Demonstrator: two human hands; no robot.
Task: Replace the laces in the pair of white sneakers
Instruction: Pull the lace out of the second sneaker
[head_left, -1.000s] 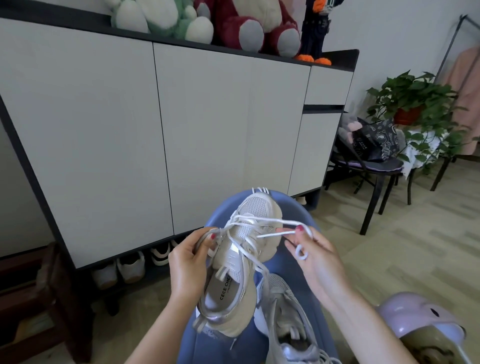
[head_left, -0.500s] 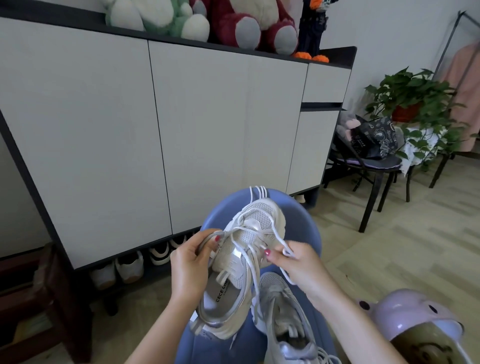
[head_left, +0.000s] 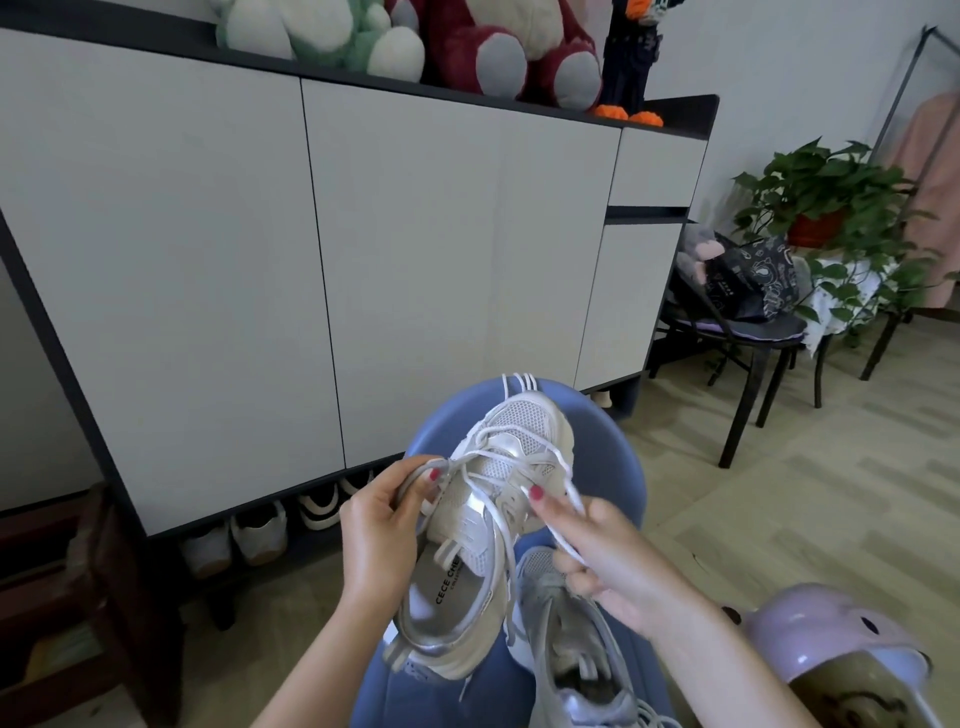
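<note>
My left hand (head_left: 382, 530) grips a white and silver sneaker (head_left: 483, 525) by its left side, toe pointing away, above a blue round stool (head_left: 618, 467). A white lace (head_left: 566, 499) crosses the sneaker's upper eyelets and runs off its right side into my right hand (head_left: 602, 561), whose fingers pinch it right beside the shoe. The second sneaker (head_left: 566, 644) of the pair lies on the stool under my right wrist, partly hidden. More white laces (head_left: 519, 382) hang over the stool's far edge.
A tall white cabinet (head_left: 415, 260) with plush toys on top stands just behind the stool, with shoes stored under it. A dark chair (head_left: 748, 338) and a potted plant (head_left: 831, 208) are at the right. A lilac helmet-like object (head_left: 831, 649) sits at lower right.
My right hand, stretched out to the right with the lace taut a second ago, has come back against the sneaker and now holds the lace lower. The sneaker has tilted slightly.
</note>
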